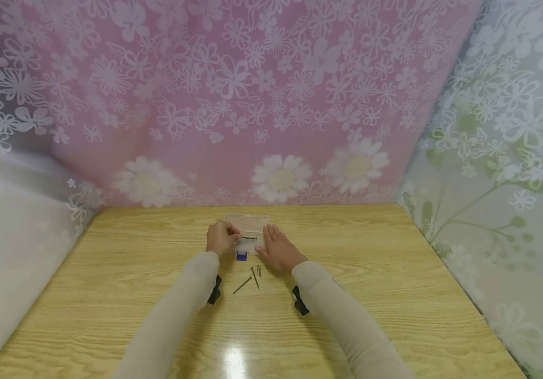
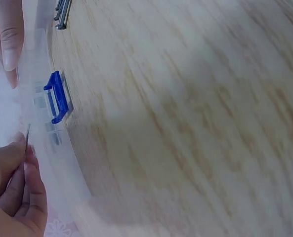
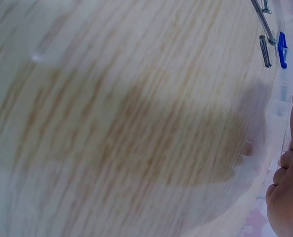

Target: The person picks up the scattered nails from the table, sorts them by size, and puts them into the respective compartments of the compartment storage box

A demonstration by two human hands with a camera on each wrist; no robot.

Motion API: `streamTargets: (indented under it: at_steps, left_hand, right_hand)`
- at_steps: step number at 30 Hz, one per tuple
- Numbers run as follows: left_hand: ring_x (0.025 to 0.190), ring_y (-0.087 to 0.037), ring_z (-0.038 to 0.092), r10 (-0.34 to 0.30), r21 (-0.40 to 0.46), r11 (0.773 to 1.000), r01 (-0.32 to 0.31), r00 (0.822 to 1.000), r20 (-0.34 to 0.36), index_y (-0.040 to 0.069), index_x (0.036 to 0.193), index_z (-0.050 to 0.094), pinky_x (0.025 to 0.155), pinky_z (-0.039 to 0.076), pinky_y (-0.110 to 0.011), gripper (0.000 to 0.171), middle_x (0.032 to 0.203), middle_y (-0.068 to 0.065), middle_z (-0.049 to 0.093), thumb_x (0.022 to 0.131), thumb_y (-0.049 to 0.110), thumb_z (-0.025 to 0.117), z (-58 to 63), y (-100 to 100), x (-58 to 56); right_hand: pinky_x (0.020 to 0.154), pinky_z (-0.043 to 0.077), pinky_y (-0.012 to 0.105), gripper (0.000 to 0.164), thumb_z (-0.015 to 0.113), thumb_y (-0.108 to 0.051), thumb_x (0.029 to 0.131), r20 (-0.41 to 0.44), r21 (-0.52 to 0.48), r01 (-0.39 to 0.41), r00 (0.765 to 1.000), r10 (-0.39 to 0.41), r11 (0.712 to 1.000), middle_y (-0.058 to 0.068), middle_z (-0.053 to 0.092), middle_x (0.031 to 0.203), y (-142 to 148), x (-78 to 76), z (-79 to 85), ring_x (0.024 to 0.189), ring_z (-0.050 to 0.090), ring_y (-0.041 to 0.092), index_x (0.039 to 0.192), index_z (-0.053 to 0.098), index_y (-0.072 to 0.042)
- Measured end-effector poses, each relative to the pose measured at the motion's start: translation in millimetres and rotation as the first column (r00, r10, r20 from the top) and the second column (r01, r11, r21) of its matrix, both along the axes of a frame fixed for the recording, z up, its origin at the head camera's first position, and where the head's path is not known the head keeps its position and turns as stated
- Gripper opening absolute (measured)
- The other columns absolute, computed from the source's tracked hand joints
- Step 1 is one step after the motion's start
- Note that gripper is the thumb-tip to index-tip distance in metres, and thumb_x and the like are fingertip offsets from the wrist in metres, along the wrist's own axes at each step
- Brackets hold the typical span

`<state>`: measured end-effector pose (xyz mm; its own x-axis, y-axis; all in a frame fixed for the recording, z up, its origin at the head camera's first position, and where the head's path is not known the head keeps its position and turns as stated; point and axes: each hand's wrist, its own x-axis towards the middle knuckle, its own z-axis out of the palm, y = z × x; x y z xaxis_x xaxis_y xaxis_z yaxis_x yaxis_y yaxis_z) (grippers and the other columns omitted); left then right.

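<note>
A clear plastic box (image 1: 247, 220) lies with its lid folded back, its blue latch (image 1: 241, 256) facing the near side. At the box's left, my left hand (image 1: 221, 238) pinches a thin dark nail (image 2: 27, 136) between thumb and fingertips, over the box. My right hand (image 1: 279, 250) rests at the box's right side with its fingers extended. On the table in front of the box lie two long nails, one slanting (image 1: 241, 285) and one steeper (image 1: 254, 278). Beside them are small nails (image 1: 259, 271), close together. The box's inside is partly hidden by my hands.
The wood-grain table (image 1: 371, 310) meets a pink floral curtain (image 1: 205, 131) at the back. A pale floral sheet (image 1: 503, 210) hangs along the right, and a white surface (image 1: 16, 221) borders the left. Black straps (image 1: 301, 301) sit on both wrists.
</note>
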<state>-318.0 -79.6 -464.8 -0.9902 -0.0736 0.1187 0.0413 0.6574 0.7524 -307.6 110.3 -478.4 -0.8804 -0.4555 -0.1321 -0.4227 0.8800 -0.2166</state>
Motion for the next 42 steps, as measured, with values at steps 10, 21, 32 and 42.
streamTargets:
  at_steps: [10, 21, 32, 42]
  left_hand:
    - [0.083, -0.027, 0.066, -0.067, -0.016, 0.998, 0.066, 0.994, -0.084, -0.002, 0.099, 0.073, 0.075, 0.054, -0.042, 0.017, 0.092, -0.014, 0.072, 0.087, 0.010, 0.071, 7.3, -10.1, 10.3]
    - [0.083, -0.024, 0.066, -0.183, 0.012, 0.983, 0.184, 0.983, -0.007, -0.003, 0.102, 0.071, 0.074, 0.055, -0.038, 0.023, 0.093, -0.012, 0.071, 0.084, 0.011, 0.074, 3.1, -32.3, 42.1]
    - [0.074, -0.012, 0.062, -0.288, 0.094, 0.956, 0.279, 0.952, 0.104, 0.000, 0.097, 0.072, 0.065, 0.052, -0.028, 0.020, 0.083, -0.001, 0.069, 0.082, 0.013, 0.076, -7.5, -26.2, 81.8]
    - [0.068, -0.008, 0.057, -0.346, 0.044, 0.938, 0.343, 0.932, 0.103, 0.002, 0.087, 0.073, 0.061, 0.048, -0.023, 0.016, 0.075, 0.002, 0.066, 0.078, 0.014, 0.080, -16.2, -25.7, 102.9]
  right_hand:
    - [0.118, 0.010, 0.043, 0.074, 0.022, -0.052, 0.103, 0.000, 0.012, 0.003, 1.000, -0.003, 1.000, 0.017, 0.003, 0.160, -1.9, -0.8, -1.6, 0.147, 0.001, 0.029, 0.153, 0.004, -0.001]
    - [0.118, 0.010, 0.043, 0.073, 0.022, -0.051, 0.103, 0.003, 0.007, 0.013, 1.000, -0.013, 1.000, 0.016, 0.003, 0.160, -1.4, -1.3, -2.4, 0.147, 0.001, 0.029, 0.153, 0.004, -0.001]
    - [0.118, 0.009, 0.042, 0.074, 0.021, -0.053, 0.102, 0.005, 0.002, 0.019, 1.000, -0.019, 1.000, 0.016, 0.003, 0.160, -0.7, -2.1, -4.2, 0.147, 0.001, 0.028, 0.153, 0.003, -0.001]
    - [0.118, 0.009, 0.042, 0.074, 0.021, -0.053, 0.102, 0.000, 0.003, 0.017, 1.000, -0.017, 1.000, 0.016, 0.003, 0.160, -1.0, -2.8, -5.1, 0.147, 0.000, 0.028, 0.153, 0.003, -0.001]
